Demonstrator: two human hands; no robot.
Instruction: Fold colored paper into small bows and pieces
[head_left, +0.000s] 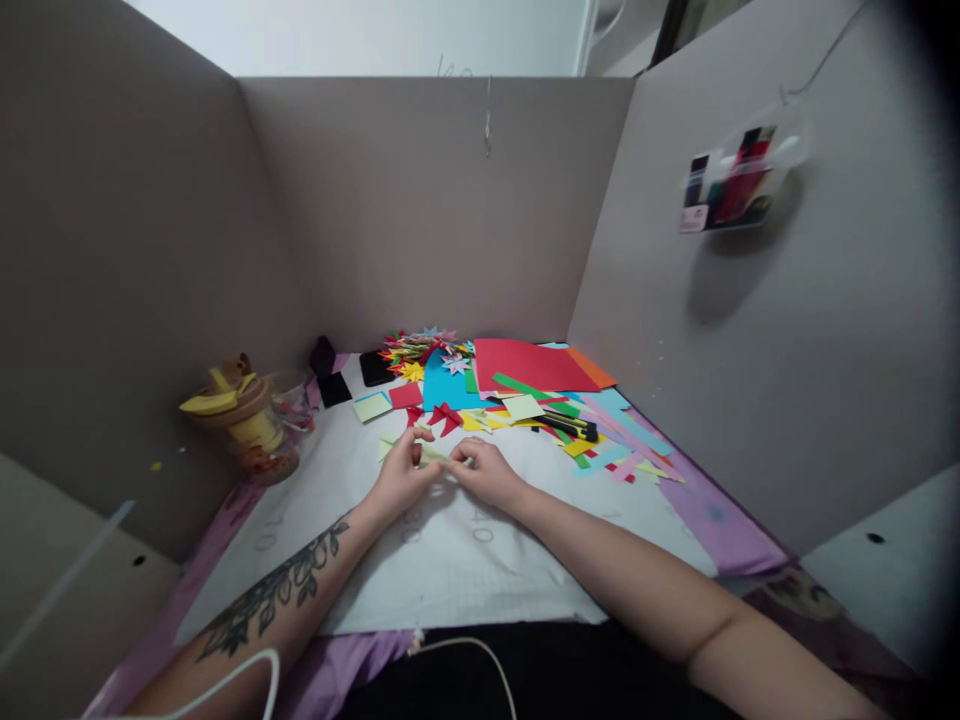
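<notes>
Between my two hands is a small piece of pale yellow-green folded paper [432, 454]. My left hand [403, 474] pinches its left side between thumb and fingers. From the right, my right hand [486, 470] grips the other end, fingertips curled and pressed together. Fingers cover much of the paper, so its exact folds are hidden. Just beyond the hands lie red folded paper pieces [447, 418] and a pale folded piece [478, 420]. Pale green paper squares [373, 406] and a red square [406, 395] sit farther left.
Folded paper stars [420, 348] are heaped at the back beside a blue sheet [444, 380] and red sheets [529, 365]. Rightward, a yellow-black utility knife [571, 426] rests among paper strips [630, 430]. A cup-like container [259, 430] stands left. Grey panels [442, 200] enclose the table.
</notes>
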